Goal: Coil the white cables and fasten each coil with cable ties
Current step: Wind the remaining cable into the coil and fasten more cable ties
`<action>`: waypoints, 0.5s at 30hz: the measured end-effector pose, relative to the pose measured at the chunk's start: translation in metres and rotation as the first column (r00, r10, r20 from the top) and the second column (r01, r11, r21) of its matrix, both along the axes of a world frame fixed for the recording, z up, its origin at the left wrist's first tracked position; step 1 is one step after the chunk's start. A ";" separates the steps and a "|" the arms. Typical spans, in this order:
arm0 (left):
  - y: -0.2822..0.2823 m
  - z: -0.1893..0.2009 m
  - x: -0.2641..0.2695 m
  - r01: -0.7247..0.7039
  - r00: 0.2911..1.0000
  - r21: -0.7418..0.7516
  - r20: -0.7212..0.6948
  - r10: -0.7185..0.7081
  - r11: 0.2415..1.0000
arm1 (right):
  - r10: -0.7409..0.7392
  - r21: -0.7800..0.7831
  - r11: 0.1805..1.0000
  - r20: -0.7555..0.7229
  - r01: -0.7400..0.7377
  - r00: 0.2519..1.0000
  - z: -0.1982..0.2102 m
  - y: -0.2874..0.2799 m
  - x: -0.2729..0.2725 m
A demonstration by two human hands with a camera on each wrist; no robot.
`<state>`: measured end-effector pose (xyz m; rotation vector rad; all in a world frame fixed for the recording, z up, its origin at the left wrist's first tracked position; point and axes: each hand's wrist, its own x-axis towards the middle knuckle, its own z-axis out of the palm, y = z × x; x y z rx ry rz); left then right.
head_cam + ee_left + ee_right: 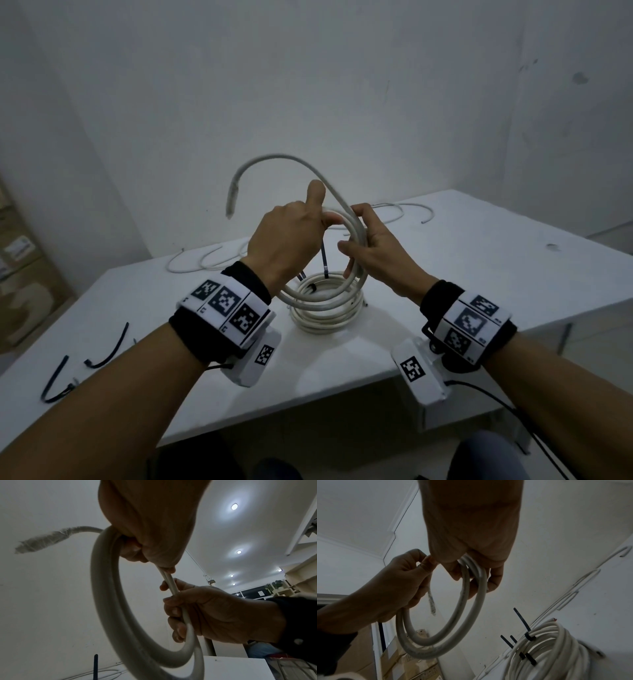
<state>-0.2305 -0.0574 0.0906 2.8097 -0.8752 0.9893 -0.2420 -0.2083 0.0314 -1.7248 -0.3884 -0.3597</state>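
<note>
Clearly the thick white cable [352,236] was a stiff, springy thing: its loops stood in open rounds in mid-air at the centre of the head view, above the bench [479,260], and its free end [233,195] arched up and over to the upper left without drooping. By my judgement it would fight to unwind the instant the grip eased, so the right place to take it was where the turns cross and lie side by side, pinning them together there, and a tie would go on just beside that spot. It looked smooth-jacketed and light enough for one hand. The left hand [287,240] was raised with its back toward the camera, thumb pointing up and fingers curled round the top of the loops. The right hand [373,250] faced it from the right of the frame, fingers wrapped round the loops' far side, with the two hands nearly touching. Lower in the picture, directly below them, a finished coil [325,308] lay on the bench with black cable ties [323,260] sticking up from it. Spare ties [106,349] lay at the lower left, and thinner white cables [205,260] lay uncoiled along the bench's far edge.
</note>
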 end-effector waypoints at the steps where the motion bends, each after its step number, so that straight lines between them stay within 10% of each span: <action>1: 0.000 0.000 0.001 0.006 1.000 -0.003 -0.005 -0.006 1.000 | -0.006 -0.010 1.000 0.004 0.006 1.000 0.000 0.000 0.000; 8: 0.004 0.001 0.001 0.143 0.983 -0.187 -0.091 -0.162 0.972 | 0.009 -0.022 1.000 0.040 -0.008 0.999 0.001 0.002 -0.003; 15: 0.013 0.001 0.004 0.112 0.942 -0.480 -0.228 -0.248 0.870 | 0.022 0.358 0.934 -0.016 -0.015 1.000 0.000 -0.005 0.000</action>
